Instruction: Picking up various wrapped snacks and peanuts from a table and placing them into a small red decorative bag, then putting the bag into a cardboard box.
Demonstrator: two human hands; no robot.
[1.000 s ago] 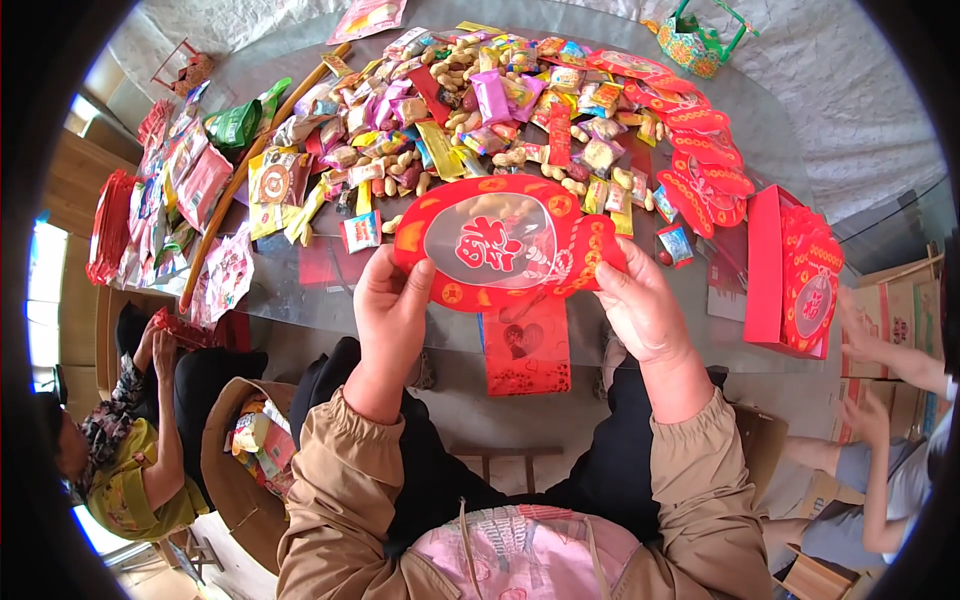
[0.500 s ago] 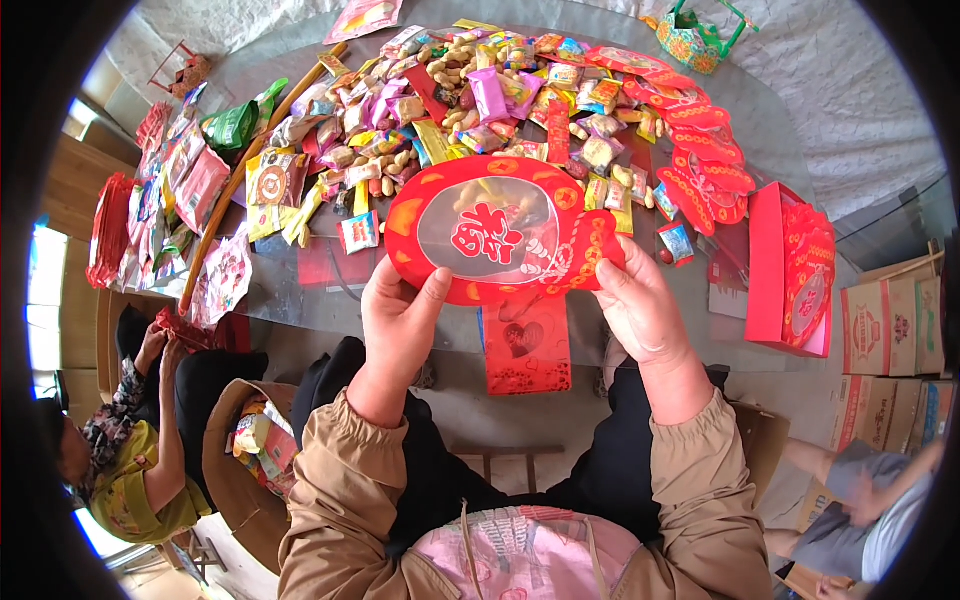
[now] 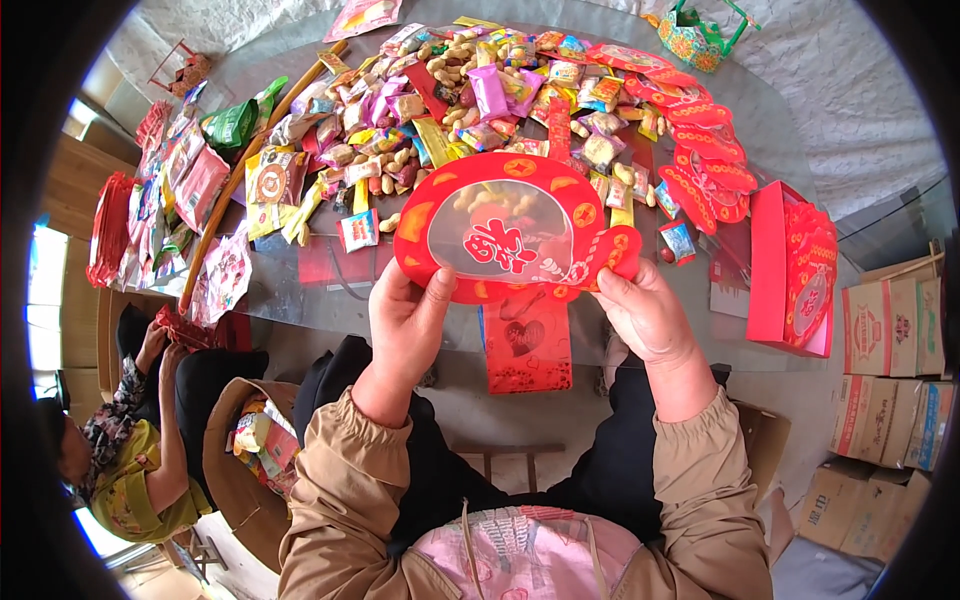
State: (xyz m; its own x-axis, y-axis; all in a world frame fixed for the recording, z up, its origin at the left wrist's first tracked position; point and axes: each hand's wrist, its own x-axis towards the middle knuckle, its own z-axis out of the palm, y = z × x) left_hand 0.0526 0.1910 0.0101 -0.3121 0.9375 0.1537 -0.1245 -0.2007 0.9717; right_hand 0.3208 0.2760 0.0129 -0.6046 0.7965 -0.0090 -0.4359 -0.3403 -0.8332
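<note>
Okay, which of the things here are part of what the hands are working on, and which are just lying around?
In hand:
left hand
right hand
red window bag, held by both
pile of sweets and peanuts just behind it

Lying about:
red box
green basket
cardboard boxes
packets at left

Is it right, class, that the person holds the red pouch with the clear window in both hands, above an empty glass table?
Not quite. Both the left hand and right hand do hold the red pouch, but the glass table is not empty: the head view shows a heap of wrapped sweets and peanuts spread across it.
</note>
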